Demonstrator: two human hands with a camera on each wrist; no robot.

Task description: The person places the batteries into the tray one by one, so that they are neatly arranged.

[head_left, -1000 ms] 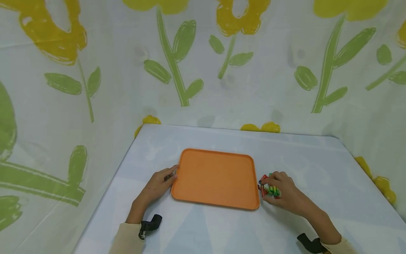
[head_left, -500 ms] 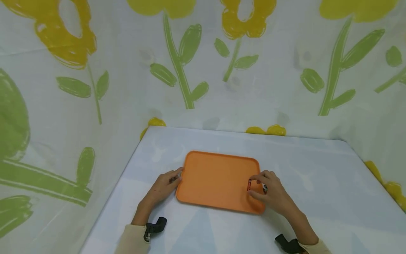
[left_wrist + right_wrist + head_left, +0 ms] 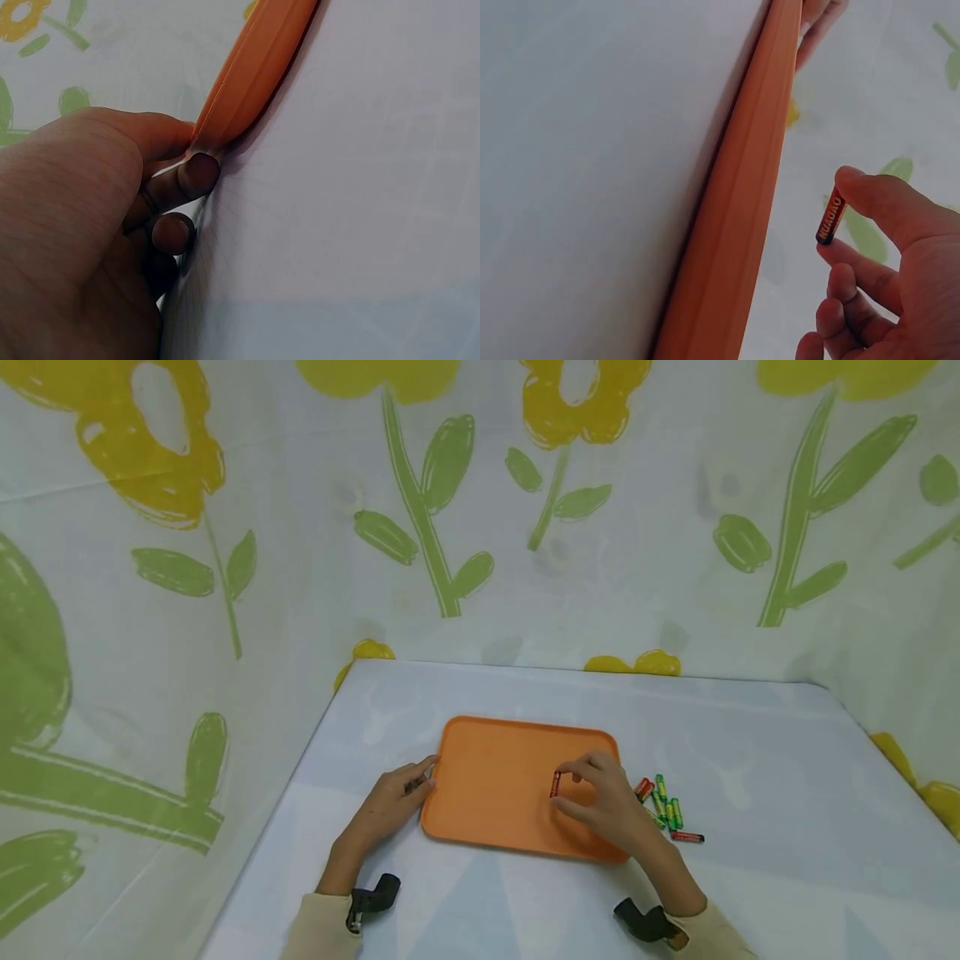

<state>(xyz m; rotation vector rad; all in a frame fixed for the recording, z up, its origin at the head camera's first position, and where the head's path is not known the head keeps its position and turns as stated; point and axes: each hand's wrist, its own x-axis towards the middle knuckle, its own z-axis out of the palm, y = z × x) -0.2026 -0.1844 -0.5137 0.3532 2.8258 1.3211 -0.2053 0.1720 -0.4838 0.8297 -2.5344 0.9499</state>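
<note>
In the head view, my right hand [image 3: 600, 797] is over the right half of an orange tray [image 3: 495, 781]. Its thumb and index finger pinch a small red battery with dark ends [image 3: 555, 783] by the two ends. Lettering shows on the side of this battery [image 3: 831, 217] in the right wrist view, above the level of the tray's rim. My left hand [image 3: 392, 800] rests at the tray's left edge, thumb and index fingertip touching the rim. The left wrist view shows the other fingers [image 3: 172, 232] loosely bent below the rim.
Several green-and-yellow batteries [image 3: 662, 802] and a few red ones lie loosely piled on the pale tablecloth [image 3: 750, 760], just right of the tray. One red battery [image 3: 687, 837] lies nearest the front. A flower-printed curtain [image 3: 645, 560] stands behind the table.
My right hand has picked a red battery from the pile and carried it left over the tray, uncovering the pile. My left hand stays at the tray's edge.
</note>
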